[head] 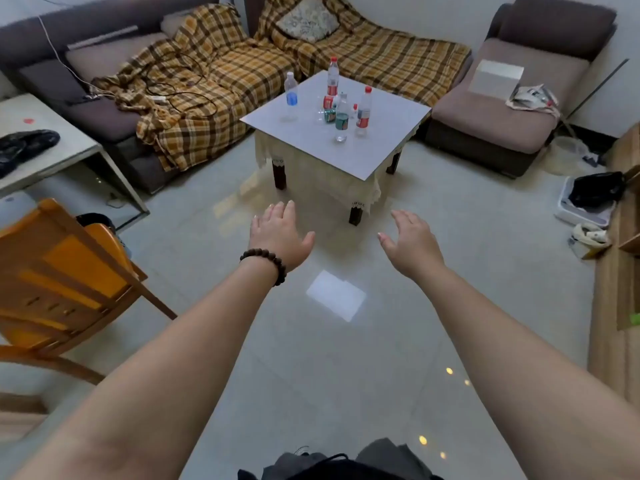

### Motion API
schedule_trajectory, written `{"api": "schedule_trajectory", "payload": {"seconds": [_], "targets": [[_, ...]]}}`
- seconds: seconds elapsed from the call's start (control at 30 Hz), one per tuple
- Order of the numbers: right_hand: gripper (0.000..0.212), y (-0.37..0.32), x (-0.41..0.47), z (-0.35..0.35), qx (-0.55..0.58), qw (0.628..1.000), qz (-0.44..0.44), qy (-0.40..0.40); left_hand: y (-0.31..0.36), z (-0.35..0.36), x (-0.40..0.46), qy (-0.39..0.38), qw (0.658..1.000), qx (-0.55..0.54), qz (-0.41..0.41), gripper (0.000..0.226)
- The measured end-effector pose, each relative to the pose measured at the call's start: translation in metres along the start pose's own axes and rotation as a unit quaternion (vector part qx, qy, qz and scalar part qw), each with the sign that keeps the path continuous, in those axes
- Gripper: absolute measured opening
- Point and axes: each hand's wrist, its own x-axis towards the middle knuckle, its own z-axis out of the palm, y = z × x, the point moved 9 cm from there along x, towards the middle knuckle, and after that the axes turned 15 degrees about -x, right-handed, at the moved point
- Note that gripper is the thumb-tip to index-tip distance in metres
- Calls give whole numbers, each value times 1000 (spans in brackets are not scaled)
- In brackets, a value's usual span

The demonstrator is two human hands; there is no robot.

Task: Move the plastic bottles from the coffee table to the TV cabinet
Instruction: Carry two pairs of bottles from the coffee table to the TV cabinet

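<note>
Two bare hands are held out over the glossy pale tiled floor (346,358), palms down. The left hand (278,239), with a dark beaded bracelet (266,263) on its wrist, is spread flat with fingers (282,211) loosely extended and nothing gripped. The right hand (412,240) is likewise released, fingers (403,218) slightly curled and empty. Well beyond both sets of fingertips, a low square coffee table with a grey-white top and lace-edged cloth (311,133) is seen. On it, six plastic bottles can be counted with fair confidence: one clear bottle with a blue label (291,97), standing apart beyond the left fingers; two tall red-capped bottles with red labels (363,112), upright; one clear bottle with a green label (341,117), nearest the fingers; and two small ones lying or leaning in the cluster behind it (328,109), details too small to tell. None is touched. Left of the left fingers, one orange wooden chair (59,271) is noted. A sofa draped in a yellow-brown plaid blanket (214,88) lies beyond the table. The TV cabinet cannot be identified with certainty.
</note>
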Motion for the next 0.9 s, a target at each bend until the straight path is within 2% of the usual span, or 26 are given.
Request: {"api": "schedule_trajectory", "payload": {"seconds": [0.17, 0.37, 0.9], "targets": [[57, 1, 12, 31, -7, 999, 25, -40, -14, 20, 20, -41, 999, 20, -2, 73], [56, 5, 70, 44, -11, 999, 32, -41, -18, 39, 80, -61, 998, 29, 6, 73], [55, 24, 369, 36, 14, 998, 19, -57, 22, 56, 364, -63, 997, 28, -24, 73]]}}
